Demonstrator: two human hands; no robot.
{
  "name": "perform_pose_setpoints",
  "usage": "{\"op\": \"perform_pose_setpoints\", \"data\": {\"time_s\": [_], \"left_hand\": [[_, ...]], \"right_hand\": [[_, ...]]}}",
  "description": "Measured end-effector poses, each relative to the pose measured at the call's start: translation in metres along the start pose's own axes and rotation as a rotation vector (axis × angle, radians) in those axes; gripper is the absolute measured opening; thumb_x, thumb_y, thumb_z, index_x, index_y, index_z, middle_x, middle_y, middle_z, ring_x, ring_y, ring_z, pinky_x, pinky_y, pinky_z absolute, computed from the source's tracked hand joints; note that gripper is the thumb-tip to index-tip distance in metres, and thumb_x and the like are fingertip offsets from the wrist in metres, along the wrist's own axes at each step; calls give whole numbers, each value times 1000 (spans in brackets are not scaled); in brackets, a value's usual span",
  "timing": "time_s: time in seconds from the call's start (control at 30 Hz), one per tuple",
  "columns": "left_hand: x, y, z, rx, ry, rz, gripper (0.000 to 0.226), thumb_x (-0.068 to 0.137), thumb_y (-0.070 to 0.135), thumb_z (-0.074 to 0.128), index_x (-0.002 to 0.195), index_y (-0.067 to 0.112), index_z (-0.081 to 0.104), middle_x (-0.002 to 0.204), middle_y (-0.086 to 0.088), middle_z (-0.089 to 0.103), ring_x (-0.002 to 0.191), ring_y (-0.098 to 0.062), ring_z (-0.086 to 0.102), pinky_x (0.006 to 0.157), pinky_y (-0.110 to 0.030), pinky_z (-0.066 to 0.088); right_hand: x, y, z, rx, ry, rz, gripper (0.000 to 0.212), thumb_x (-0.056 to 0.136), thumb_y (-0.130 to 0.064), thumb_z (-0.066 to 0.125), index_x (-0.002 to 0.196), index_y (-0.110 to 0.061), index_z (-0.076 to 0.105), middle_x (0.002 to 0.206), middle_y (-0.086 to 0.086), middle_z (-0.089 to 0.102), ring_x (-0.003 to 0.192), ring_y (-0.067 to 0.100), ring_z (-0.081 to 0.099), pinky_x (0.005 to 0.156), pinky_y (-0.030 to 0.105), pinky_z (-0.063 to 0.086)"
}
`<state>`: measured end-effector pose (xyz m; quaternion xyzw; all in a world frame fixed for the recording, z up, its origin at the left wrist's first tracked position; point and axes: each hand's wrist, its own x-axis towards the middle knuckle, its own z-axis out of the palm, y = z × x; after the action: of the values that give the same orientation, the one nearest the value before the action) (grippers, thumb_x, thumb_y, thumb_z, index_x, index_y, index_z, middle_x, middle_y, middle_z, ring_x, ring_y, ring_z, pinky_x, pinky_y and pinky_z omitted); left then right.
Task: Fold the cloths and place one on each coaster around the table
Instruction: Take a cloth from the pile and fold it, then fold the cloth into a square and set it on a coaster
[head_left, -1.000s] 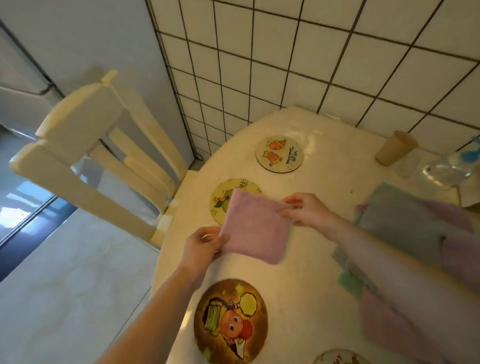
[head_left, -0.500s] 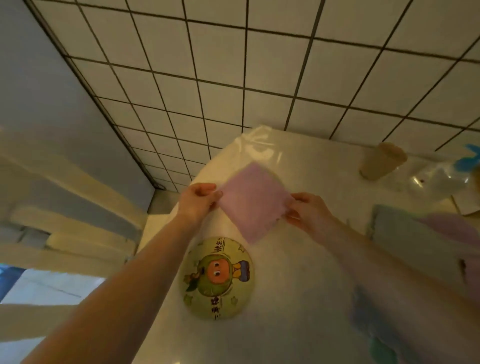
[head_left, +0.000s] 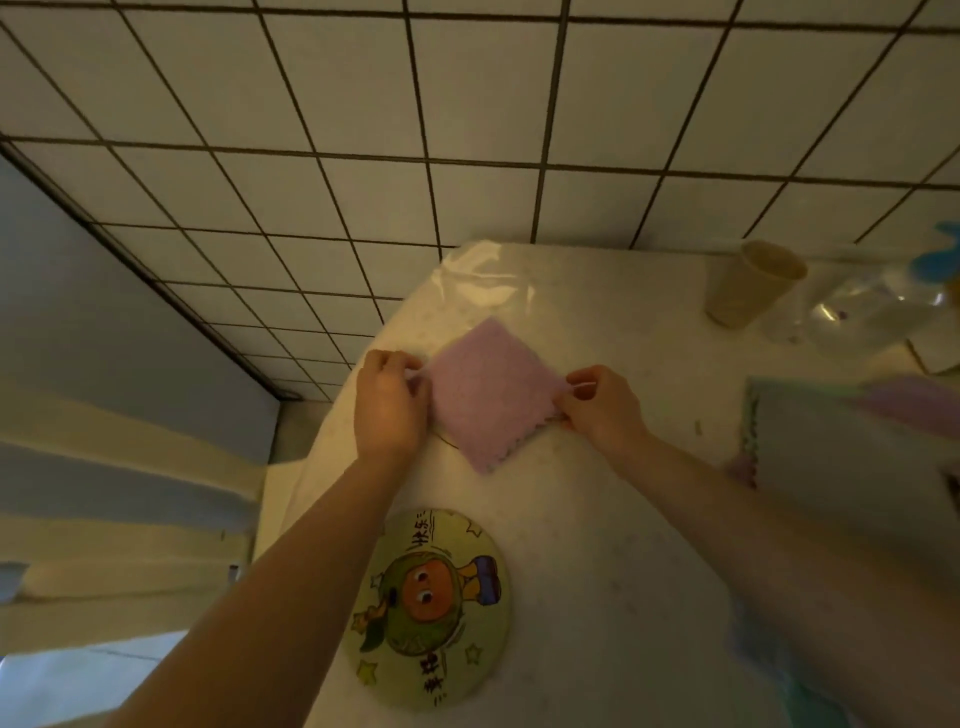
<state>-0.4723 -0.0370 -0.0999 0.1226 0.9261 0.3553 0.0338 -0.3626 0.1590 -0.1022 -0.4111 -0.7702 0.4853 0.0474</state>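
A folded pink cloth (head_left: 491, 392) lies as a small square at the far left end of the cream table (head_left: 623, 467). My left hand (head_left: 389, 402) pinches its left corner and my right hand (head_left: 597, 402) pinches its right corner. A thin dark arc of a coaster rim (head_left: 448, 440) shows under the cloth's lower left edge; the remainder of that coaster is hidden. Nearer to me sits a bare round coaster (head_left: 431, 608) with a cartoon orange figure. More cloths, grey (head_left: 841, 457) and pink (head_left: 914, 402), lie piled at the right.
A tan paper cup (head_left: 748, 283) stands at the back right, beside a clear plastic bottle (head_left: 872, 312) lying down. A tiled wall rises just behind the table. A pale wooden chair (head_left: 130, 493) stands off the table's left edge.
Both hands carried the pink cloth away from me past the orange-figure coaster and lowered it onto the far coaster. The view swung forward, and that far coaster is now almost wholly covered.
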Motion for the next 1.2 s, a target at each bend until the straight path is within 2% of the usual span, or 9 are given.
{"op": "perform_pose_setpoints", "data": {"time_s": [0.13, 0.27, 0.33, 0.47, 0.6, 0.8, 1.0, 1.13, 1.2], "left_hand": [[-22, -3, 1, 281, -59, 330, 30, 91, 22, 59, 117, 10, 64, 126, -8, 54, 112, -30, 48, 90, -42, 46], [-49, 8, 2, 448, -148, 414, 35, 92, 26, 57, 124, 12, 62, 133, -9, 55, 122, -32, 45, 97, -43, 42], [-65, 19, 2, 466, -165, 441, 35, 91, 29, 56, 121, 11, 64, 127, -9, 59, 118, -32, 50, 94, -43, 45], [-115, 56, 13, 474, -263, 555, 47, 84, 35, 37, 104, 8, 70, 108, -10, 66, 102, -34, 60, 83, -42, 54], [-186, 96, 45, 404, -330, 580, 41, 82, 33, 40, 101, 10, 69, 103, -8, 65, 99, -33, 60, 81, -40, 54], [-293, 174, 104, 333, -442, 571, 38, 82, 33, 40, 93, 10, 68, 95, -9, 65, 94, -33, 59, 78, -39, 52], [-370, 242, 163, 270, -524, 683, 40, 82, 32, 41, 108, 11, 63, 105, -8, 61, 99, -32, 58, 77, -38, 54], [-401, 278, 199, 284, -565, 891, 39, 78, 30, 49, 112, 17, 62, 112, -4, 63, 103, -27, 60, 81, -29, 53], [-412, 289, 217, 362, -569, 953, 46, 78, 37, 46, 117, 19, 62, 115, -1, 63, 102, -25, 61, 80, -27, 52]], "right_hand": [[-20, 2, -14, -94, 18, -100, 30, 83, -15, 65, 112, -9, 57, 102, 6, 58, 91, 21, 58, 77, 28, 44], [-49, 23, -44, -81, -33, -117, 28, 85, -7, 59, 112, -12, 56, 104, 4, 58, 88, 17, 57, 71, 22, 41], [-65, 38, -61, -88, -56, -162, 25, 85, -5, 59, 108, -14, 56, 101, 3, 57, 84, 16, 57, 65, 18, 40], [-98, 77, -103, -48, -67, -230, 28, 82, 4, 60, 98, -18, 55, 93, 3, 58, 80, 17, 58, 73, 25, 47], [-132, 122, -155, -67, -111, -285, 21, 84, 2, 60, 98, -14, 59, 89, 5, 63, 76, 12, 59, 69, 12, 43], [-175, 209, -261, -219, 0, -460, 20, 74, 6, 65, 91, -5, 66, 80, 10, 68, 71, 24, 64, 69, 37, 52], [-208, 280, -350, -404, 86, -428, 20, 72, -2, 71, 89, -9, 62, 85, 8, 60, 73, 27, 60, 64, 36, 51], [-215, 317, -393, -780, 140, -460, 31, 61, -10, 72, 87, -15, 56, 90, 7, 55, 77, 29, 54, 57, 38, 51], [-211, 325, -408, -925, 179, -494, 21, 65, -22, 60, 84, -15, 55, 86, 8, 55, 72, 30, 53, 53, 38, 48]]}}
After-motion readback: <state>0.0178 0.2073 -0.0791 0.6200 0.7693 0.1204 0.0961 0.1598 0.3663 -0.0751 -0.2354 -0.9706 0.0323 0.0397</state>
